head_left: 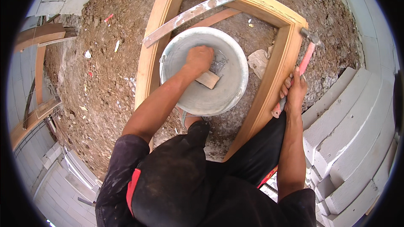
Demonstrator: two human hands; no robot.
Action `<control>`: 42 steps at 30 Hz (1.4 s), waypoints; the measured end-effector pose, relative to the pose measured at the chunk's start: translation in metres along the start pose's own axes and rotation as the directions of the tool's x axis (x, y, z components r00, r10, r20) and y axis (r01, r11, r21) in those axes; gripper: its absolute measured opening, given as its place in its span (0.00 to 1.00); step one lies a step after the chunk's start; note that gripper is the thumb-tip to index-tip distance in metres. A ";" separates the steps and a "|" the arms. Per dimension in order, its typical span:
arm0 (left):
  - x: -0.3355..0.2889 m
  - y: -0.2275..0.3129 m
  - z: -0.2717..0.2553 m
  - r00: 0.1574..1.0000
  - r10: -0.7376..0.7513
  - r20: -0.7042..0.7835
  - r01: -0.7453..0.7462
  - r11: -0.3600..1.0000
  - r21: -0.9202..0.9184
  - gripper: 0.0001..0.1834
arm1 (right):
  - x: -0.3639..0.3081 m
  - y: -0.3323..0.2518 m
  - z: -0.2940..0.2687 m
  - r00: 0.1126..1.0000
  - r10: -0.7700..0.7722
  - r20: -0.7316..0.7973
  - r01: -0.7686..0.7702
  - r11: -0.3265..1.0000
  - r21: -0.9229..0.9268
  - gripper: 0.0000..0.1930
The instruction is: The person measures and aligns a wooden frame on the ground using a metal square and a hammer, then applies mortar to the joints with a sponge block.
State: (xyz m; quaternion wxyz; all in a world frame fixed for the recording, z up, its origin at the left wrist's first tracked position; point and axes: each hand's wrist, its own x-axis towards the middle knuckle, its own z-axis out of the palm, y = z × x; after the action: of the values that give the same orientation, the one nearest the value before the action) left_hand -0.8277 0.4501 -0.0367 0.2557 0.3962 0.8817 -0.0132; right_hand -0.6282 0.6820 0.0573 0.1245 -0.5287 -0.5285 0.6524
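My left hand [200, 59] reaches down into a round grey bucket [206, 103] with its fingers curled; what they hold, if anything, is hidden. Beside it in the bucket lie several loose nails [219, 64] and a small wooden block [208, 80]. My right hand [295, 89] is wrapped around the pinkish-red handle of a hammer [306, 58], its metal head pointing away from me. Hand and hammer are at the right side of a wooden frame [269, 94]. The bucket stands inside this frame.
A paint-stained strip of wood [198, 14] lies across the frame's far left corner. Pale blocks [336, 117] are stacked at the right. Wooden pieces [40, 38] stand at the left by a wall. Rough soil [101, 71] with scattered debris surrounds the frame.
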 end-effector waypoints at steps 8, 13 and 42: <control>0.002 0.012 -0.001 0.999 0.034 0.030 -0.037 0.994 0.104 0.09 | 0.000 0.000 -0.002 1.000 0.013 -0.022 -0.013 1.000 0.011 0.18; 0.001 0.006 -0.007 1.000 -0.009 0.018 0.008 1.000 0.006 0.09 | 0.001 0.000 -0.005 1.000 0.015 -0.009 -0.015 1.000 0.009 0.18; -0.109 -0.131 -0.040 0.554 -0.707 -0.439 -0.256 0.357 -0.898 0.11 | -0.045 -0.020 0.044 0.986 -0.162 0.026 0.164 0.974 -0.158 0.20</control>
State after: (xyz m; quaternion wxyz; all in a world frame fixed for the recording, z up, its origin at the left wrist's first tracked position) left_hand -0.8768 0.2942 0.0244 -0.0003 -0.0013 0.7969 0.6041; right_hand -0.6543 0.6333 0.0939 0.1315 -0.4875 -0.6213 0.5992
